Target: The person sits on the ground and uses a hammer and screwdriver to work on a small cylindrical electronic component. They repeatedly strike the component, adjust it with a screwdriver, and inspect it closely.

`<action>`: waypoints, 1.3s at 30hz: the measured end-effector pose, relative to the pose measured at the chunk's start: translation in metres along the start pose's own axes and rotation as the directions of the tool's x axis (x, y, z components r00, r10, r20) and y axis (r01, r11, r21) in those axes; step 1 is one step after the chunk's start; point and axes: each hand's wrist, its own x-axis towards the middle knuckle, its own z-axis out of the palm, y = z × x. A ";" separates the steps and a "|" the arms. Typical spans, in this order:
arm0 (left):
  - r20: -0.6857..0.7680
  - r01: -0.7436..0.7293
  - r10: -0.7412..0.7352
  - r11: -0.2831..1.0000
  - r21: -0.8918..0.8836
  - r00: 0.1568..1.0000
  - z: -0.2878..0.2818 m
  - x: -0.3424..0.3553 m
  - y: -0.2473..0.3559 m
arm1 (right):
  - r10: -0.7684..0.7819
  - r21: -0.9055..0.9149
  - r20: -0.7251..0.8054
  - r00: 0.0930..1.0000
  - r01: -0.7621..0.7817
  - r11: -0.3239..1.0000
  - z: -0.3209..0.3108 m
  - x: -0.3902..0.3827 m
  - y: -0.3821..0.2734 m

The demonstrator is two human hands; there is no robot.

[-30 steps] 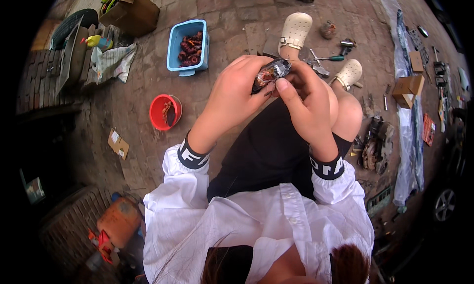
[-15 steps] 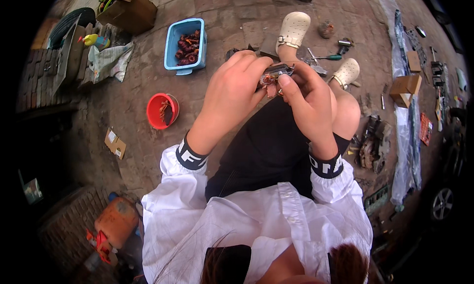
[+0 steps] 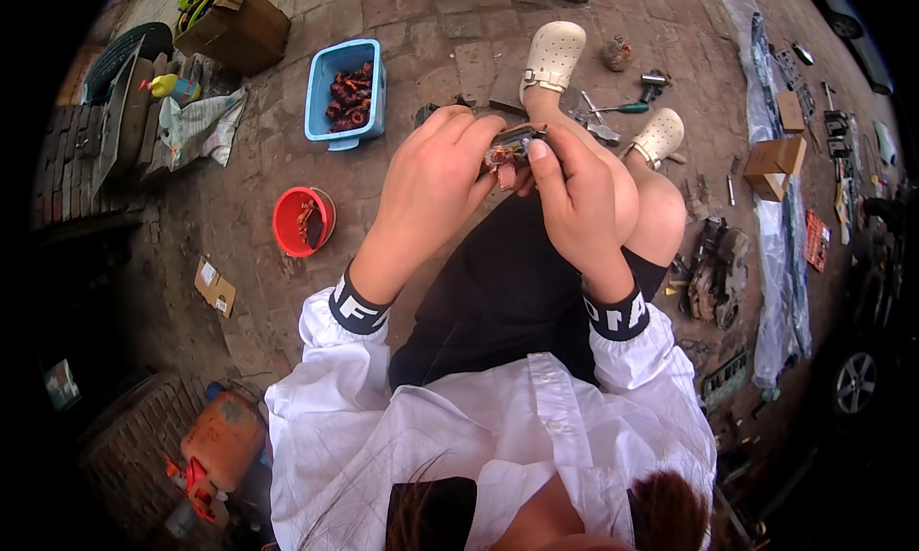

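Above my lap, a small dark metal part (image 3: 507,152) with a copper-coloured tab and thin reddish bits is held between both hands. My left hand (image 3: 431,178) closes on its left side, with the fingertips hidden behind it. On the other side my right hand (image 3: 579,192) pinches it, thumb on top and fingers curled underneath. The part's exact kind cannot be made out. A red bucket (image 3: 283,227) with reddish-brown scraps inside stands to the left of my left wrist. Beyond it is a light-blue tub (image 3: 382,106) containing several dark-red, coil-like parts (image 3: 351,98).
A green-handled screwdriver (image 3: 632,107) lies near my shoes. Greasy metal parts (image 3: 718,273) sit right of my knee. Cardboard boxes (image 3: 773,168) rest along plastic sheeting at the right. A large carton (image 3: 239,29) stands far left, and an orange tank (image 3: 225,431) lower left.
The whole view has shifted a little, so the surroundings and my hands appear slightly further left. Both hands keep hold of the small metal part, with little change in grip.
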 end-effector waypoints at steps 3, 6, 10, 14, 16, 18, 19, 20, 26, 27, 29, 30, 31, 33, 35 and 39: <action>-0.009 -0.018 0.018 1.000 0.016 1.000 0.001 -0.001 -0.002 | 0.051 0.176 0.008 0.999 -0.052 0.983 0.003 -0.002 0.000; -0.034 -0.067 0.068 0.997 0.048 0.997 0.002 0.000 -0.004 | 0.111 0.306 0.059 0.992 -0.124 0.944 -0.002 -0.002 0.002; 0.002 -0.064 0.064 0.998 0.024 0.998 0.002 -0.001 -0.005 | 0.132 0.298 0.093 0.987 -0.155 0.942 -0.002 -0.001 0.002; 0.002 -0.067 0.067 0.997 -0.027 0.998 0.005 -0.003 -0.004 | 0.136 0.292 0.079 0.988 -0.153 0.944 0.000 0.000 0.008; 0.019 -0.014 0.015 0.999 -0.045 1.000 0.002 -0.004 -0.001 | 0.153 0.321 0.046 0.987 -0.160 0.934 0.000 0.000 0.010; -0.015 0.000 -0.001 0.998 -0.055 1.000 0.000 -0.006 0.000 | 0.209 0.401 0.013 0.978 -0.197 0.895 0.000 0.001 0.012; -0.058 -0.013 0.010 0.998 -0.056 0.998 -0.001 -0.007 0.000 | 0.234 0.432 0.001 0.972 -0.211 0.877 -0.001 0.001 0.013; -0.101 -0.026 0.021 0.998 -0.057 0.995 -0.002 -0.008 -0.001 | 0.259 0.462 -0.011 0.966 -0.225 0.858 -0.001 0.001 0.014; -0.180 0.082 -0.127 0.968 -0.235 0.976 0.000 -0.024 -0.010 | 0.304 0.553 -0.001 0.953 -0.252 0.794 -0.001 0.001 0.007; -0.169 0.080 -0.120 0.970 -0.230 0.978 0.001 -0.026 -0.012 | 0.302 0.558 0.008 0.953 -0.255 0.790 0.000 0.001 0.006; -0.146 0.074 -0.108 0.973 -0.217 0.983 0.001 -0.027 -0.014 | 0.290 0.608 0.029 0.956 -0.248 0.755 0.000 0.000 0.005; -0.155 0.084 -0.119 0.972 -0.218 0.981 0.001 -0.027 -0.013 | 0.284 0.631 0.040 0.958 -0.245 0.736 -0.001 0.000 0.004; -0.164 0.093 -0.130 0.972 -0.218 0.978 0.001 -0.027 -0.012 | 0.282 0.621 0.054 0.958 -0.253 0.742 -0.001 0.000 0.001; -0.182 0.109 -0.151 0.968 -0.224 0.972 0.000 -0.027 -0.011 | 0.276 0.599 0.079 0.958 -0.267 0.755 -0.001 0.001 -0.005; -0.200 0.123 -0.172 0.964 -0.237 0.965 0.001 -0.026 -0.010 | 0.254 0.558 0.089 0.963 -0.259 0.788 0.002 0.001 -0.002; -0.218 0.127 -0.158 0.980 -0.153 0.963 -0.003 -0.027 -0.007 | 0.231 0.522 0.116 0.966 -0.257 0.814 0.004 0.000 0.000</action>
